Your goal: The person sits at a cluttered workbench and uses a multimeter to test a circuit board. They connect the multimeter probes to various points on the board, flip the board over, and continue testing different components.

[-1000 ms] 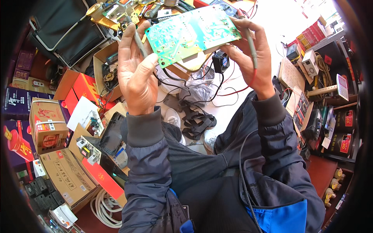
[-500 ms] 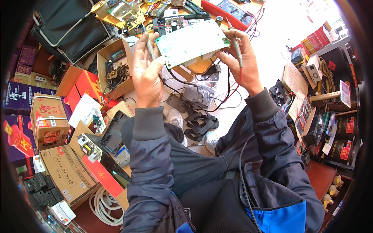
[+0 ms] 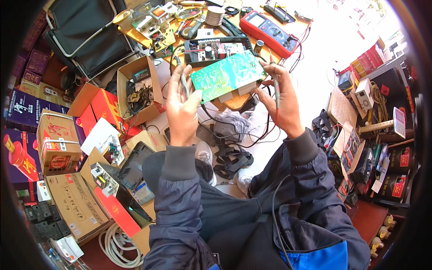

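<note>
A green circuit board (image 3: 228,75) is held up between my two hands, its solder side facing me and its pale parts underneath. My left hand (image 3: 182,112) grips the board's left edge with the thumb, and a grey test probe (image 3: 185,85) lies across its palm side. My right hand (image 3: 286,103) pinches the right end, with a second test probe (image 3: 276,89) and its red lead between the fingers. Behind the board, an open black housing (image 3: 193,51) with electronic parts sits on the wooden table. A red multimeter (image 3: 270,33) lies at the far right of it.
Loose boards (image 3: 157,36) and a solder spool (image 3: 214,16) crowd the table. Black cables (image 3: 225,120) hang below the board. An open carton (image 3: 141,90) of parts stands left, near a black folding chair (image 3: 90,36). Stacked boxes (image 3: 58,139) line the left side; shelves are at right.
The board and both hands have come lower in view. The board has tilted, so its green traces show instead of a white glare, and more of the table appears behind it.
</note>
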